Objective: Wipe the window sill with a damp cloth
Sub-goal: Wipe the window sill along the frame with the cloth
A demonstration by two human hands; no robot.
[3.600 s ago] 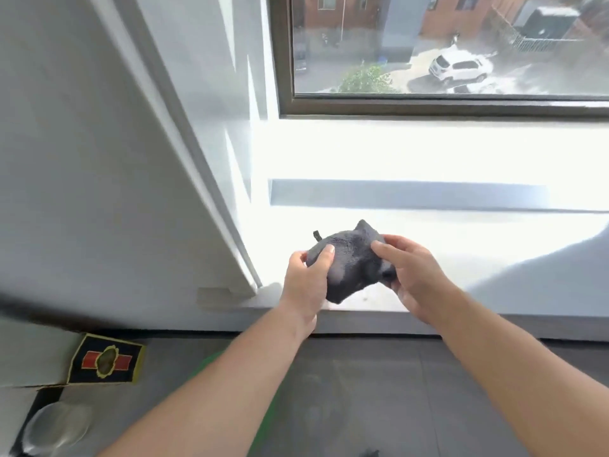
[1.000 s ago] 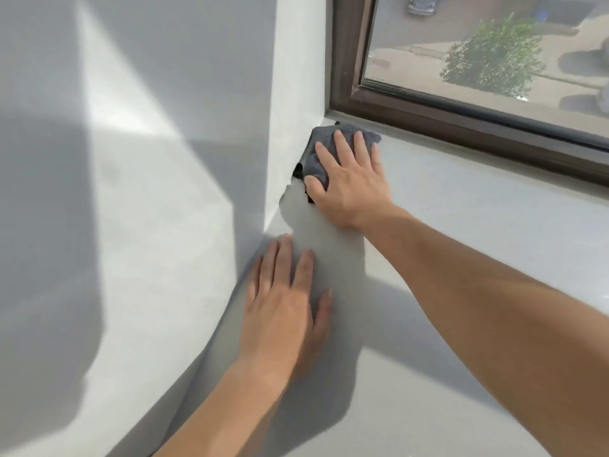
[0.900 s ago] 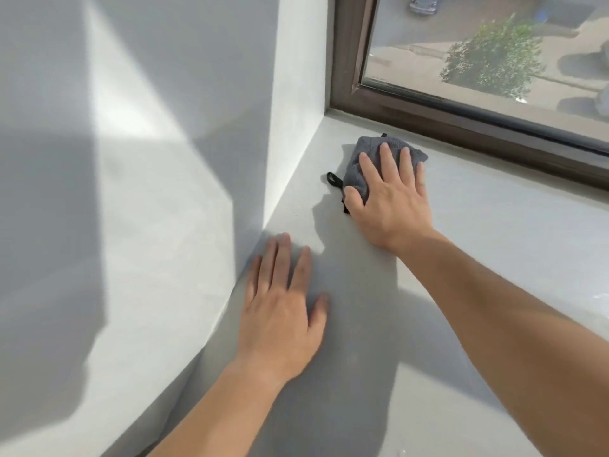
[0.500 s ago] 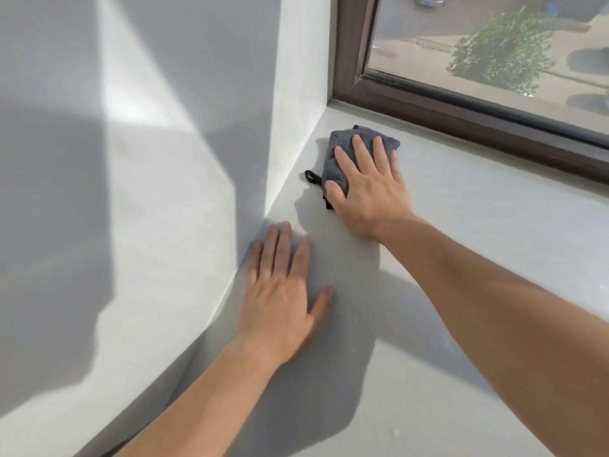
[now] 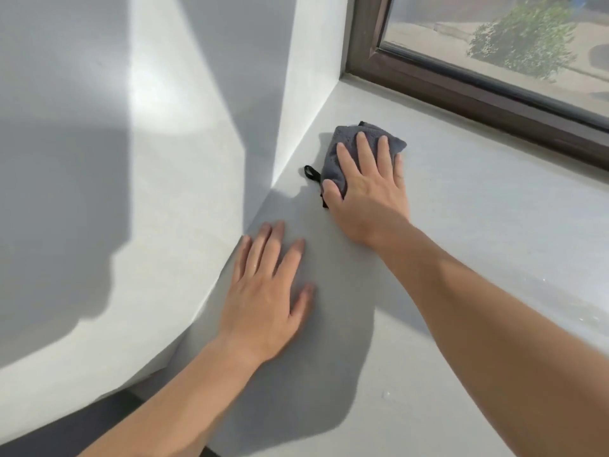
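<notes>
Looking down, you've got the white side wall (image 5: 148, 192) filling the left, half sunlit and half in shadow. The pale grey window sill (image 5: 478, 232) runs off to the right, with the dark brown window frame (image 5: 461, 84) along its back edge and a green bush (image 5: 524, 34) outside the glass. Your left hand (image 5: 267, 291) lies flat on the sill, palm down and fingers spread wide, holding nothing, just beside the wall's base. Your right hand (image 5: 365, 189) is pressed flat on top of the dark grey cloth (image 5: 342, 140), fingers stretched over it, not curled around it. The cloth sits bunched on the sill near the back left corner, close to the wall but not touching the frame. A small black loop (image 5: 311, 173) sticks out of its left side.
</notes>
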